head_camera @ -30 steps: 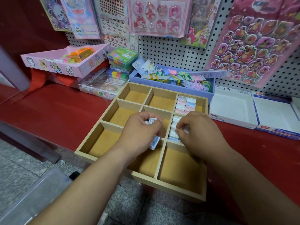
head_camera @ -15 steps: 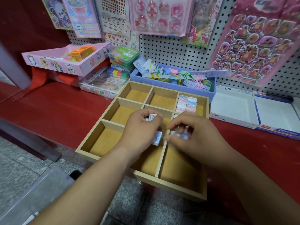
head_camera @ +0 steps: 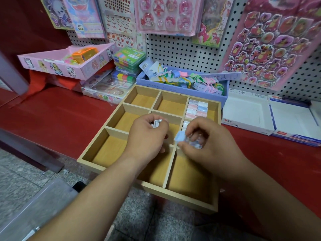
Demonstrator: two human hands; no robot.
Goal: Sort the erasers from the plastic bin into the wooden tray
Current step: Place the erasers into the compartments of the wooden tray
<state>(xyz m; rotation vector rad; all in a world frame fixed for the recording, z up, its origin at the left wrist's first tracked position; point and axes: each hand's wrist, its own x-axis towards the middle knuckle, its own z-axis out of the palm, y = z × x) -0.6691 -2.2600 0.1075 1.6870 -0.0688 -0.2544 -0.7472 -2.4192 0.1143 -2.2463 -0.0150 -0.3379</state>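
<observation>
While the left hand [head_camera: 147,136] curls its fingers round white erasers [head_camera: 157,122] above the middle of the wooden tray [head_camera: 90,158], the right hand [head_camera: 212,146] pinches a pale blue eraser [head_camera: 180,138] between thumb and fingers. Best to set it flat, flush against the short row [head_camera: 185,124] by the tray's right edge. A second ago that hand was down on the row; it has since lifted leftward.

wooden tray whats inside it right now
Two rows of pastel erasers sit in the far right compartment. More erasers lie in the one nearer, mostly covered by the right hand. The left hand covers much of the centre compartment; the rest show bare wood.
</observation>
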